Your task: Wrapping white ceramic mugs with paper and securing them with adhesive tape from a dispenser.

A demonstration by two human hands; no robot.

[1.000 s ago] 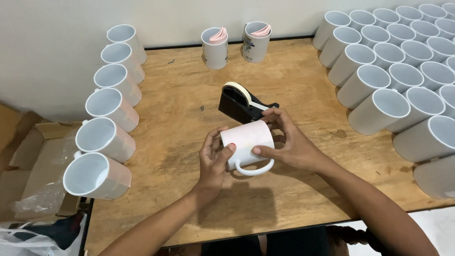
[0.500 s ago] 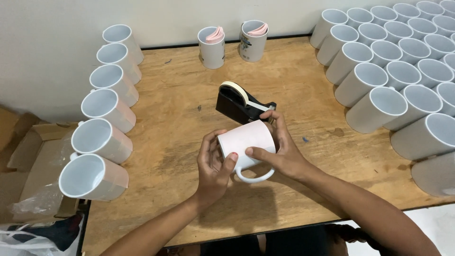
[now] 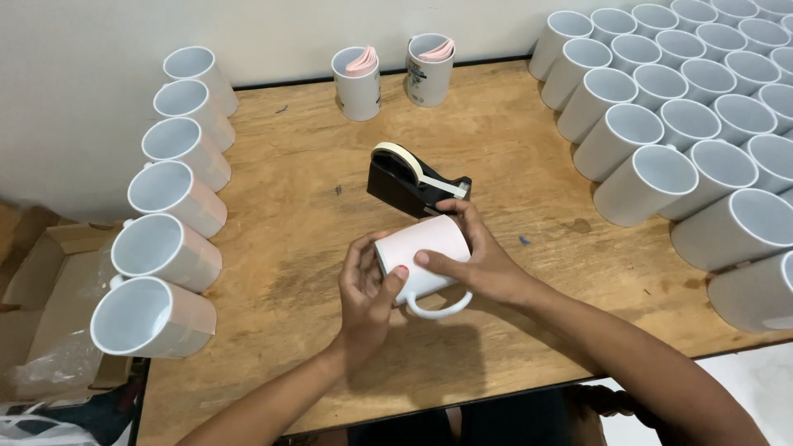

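From the head view, both hands are working just below the centre of the frame. The left hand (image 3: 363, 285) is cupping the end of a white mug (image 3: 421, 256) lying on its side, fingers curled, thumb pressing on the pale pink sheet wrapped around it. The right hand (image 3: 475, 260) is spanning the mug from above, fingers spread and pressing the sheet flat.

The black tape dispenser (image 3: 413, 182) is sitting just beyond the mug, near the right fingertips. If a thumb is easing off, the sheet could be springing loose or skewing. The rows of mugs at right (image 3: 661, 140) and at left (image 3: 165, 239) are standing close; a swinging elbow might be toppling one off the wooden table (image 3: 281, 248).
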